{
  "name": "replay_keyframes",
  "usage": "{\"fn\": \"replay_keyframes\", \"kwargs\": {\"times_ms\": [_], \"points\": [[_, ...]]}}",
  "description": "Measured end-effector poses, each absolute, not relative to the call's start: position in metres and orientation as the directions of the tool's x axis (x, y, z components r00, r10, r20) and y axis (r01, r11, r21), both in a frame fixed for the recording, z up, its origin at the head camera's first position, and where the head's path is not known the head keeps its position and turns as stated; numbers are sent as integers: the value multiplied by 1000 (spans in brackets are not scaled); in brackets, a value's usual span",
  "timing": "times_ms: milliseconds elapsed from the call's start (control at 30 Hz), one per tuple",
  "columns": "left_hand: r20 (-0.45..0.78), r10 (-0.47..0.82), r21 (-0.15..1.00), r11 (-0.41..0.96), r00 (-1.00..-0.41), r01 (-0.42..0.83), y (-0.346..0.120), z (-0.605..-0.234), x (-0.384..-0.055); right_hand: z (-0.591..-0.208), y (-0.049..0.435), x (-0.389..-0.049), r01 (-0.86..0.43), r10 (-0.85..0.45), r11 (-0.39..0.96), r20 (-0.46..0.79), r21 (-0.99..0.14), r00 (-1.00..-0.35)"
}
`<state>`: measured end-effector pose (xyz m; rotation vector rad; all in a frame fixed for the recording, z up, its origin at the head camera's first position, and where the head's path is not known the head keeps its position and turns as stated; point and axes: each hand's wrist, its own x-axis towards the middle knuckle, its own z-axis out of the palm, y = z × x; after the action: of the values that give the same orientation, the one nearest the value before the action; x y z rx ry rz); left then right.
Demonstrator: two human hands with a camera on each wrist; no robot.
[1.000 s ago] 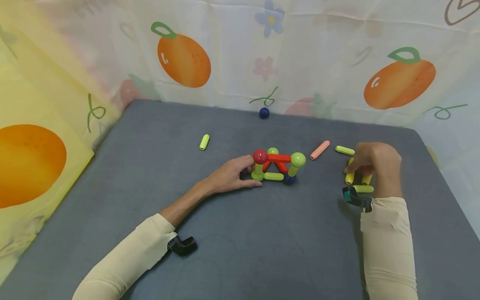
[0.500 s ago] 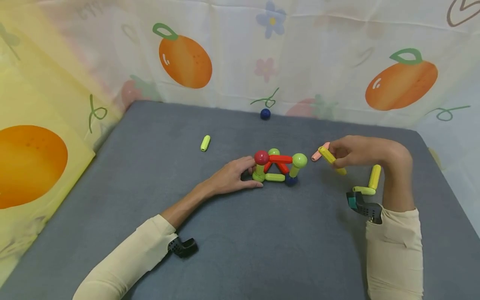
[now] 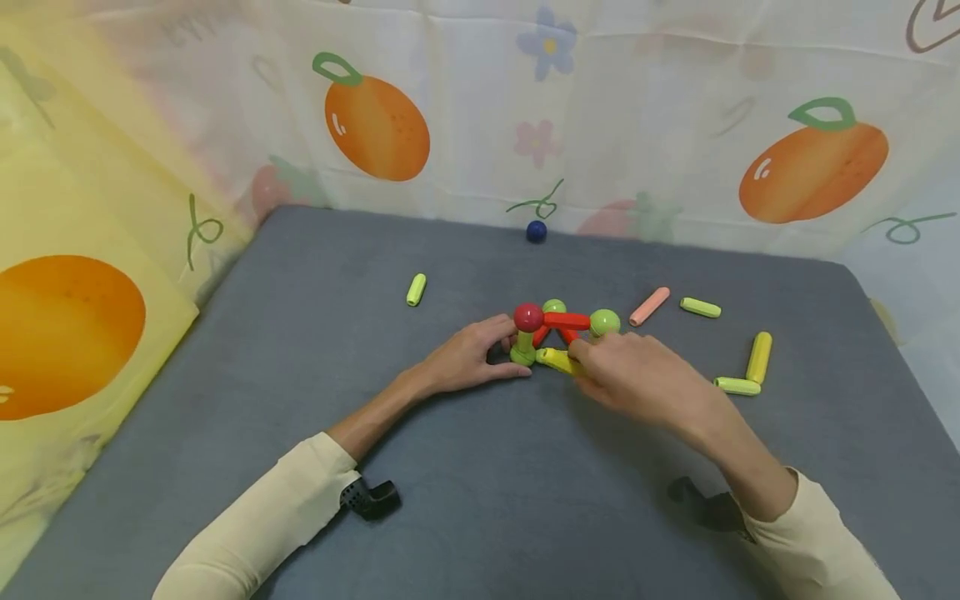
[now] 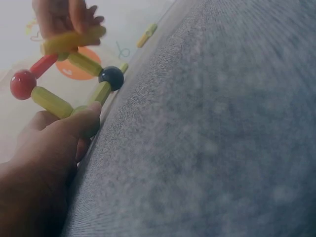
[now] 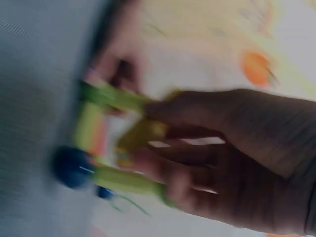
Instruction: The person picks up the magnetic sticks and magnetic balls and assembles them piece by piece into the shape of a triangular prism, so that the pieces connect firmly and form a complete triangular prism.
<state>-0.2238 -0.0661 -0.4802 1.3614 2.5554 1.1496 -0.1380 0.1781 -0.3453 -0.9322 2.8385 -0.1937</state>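
Clearly, two hands meet at a small stick-and-ball frame

Right now the frame (image 3: 567,322) stands near the middle of the grey counter (image 3: 480,517). At its near left corner, the left hand (image 3: 468,354) has its grip curled around the lower green ball (image 3: 522,355), thumb on the near side. Across from it, the right hand (image 3: 637,375) holds a yellow stick (image 3: 557,361) in a narrow grip, pinched between thumb and fingers at the frame's near side; whether the stick touches the frame I cannot tell.

A green stick rises from the lower green ball to a red ball (image 3: 528,317), and a red stick runs from there to the upper green ball (image 3: 604,322). Below that one, in the left wrist view, sits a dark blue ball (image 4: 111,78). The right wrist view is blurred.

Beyond the frame, a loose blue ball (image 3: 536,232) lies by the patterned curtain (image 3: 480,108). To the right are a salmon stick (image 3: 649,307), a short green stick (image 3: 700,307), and a second yellow stick (image 3: 759,357) whose end meets another green stick (image 3: 737,386). One more green piece (image 3: 416,289) lies off to the left.
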Motion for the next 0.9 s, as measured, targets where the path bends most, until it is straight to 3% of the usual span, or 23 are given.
{"fn": "replay_keyframes", "kwargs": {"times_ms": [100, 200, 500, 900], "points": [[299, 723, 622, 348, -623, 702, -68, -479, -225, -367, 165, -133, -529, -524, 843, 69, -97, -849], [295, 724, 627, 345, -623, 698, -69, -479, -226, -381, 157, -131, -478, -464, 876, 157, -67, -872], [282, 729, 633, 347, -624, 692, -63, -480, -226, -396, 156, -129, -399, -391, 917, 242, 17, -888], [286, 726, 628, 351, -625, 695, -64, -480, -225, -405, 159, -134, -440, -432, 897, 275, 36, -859]]}}
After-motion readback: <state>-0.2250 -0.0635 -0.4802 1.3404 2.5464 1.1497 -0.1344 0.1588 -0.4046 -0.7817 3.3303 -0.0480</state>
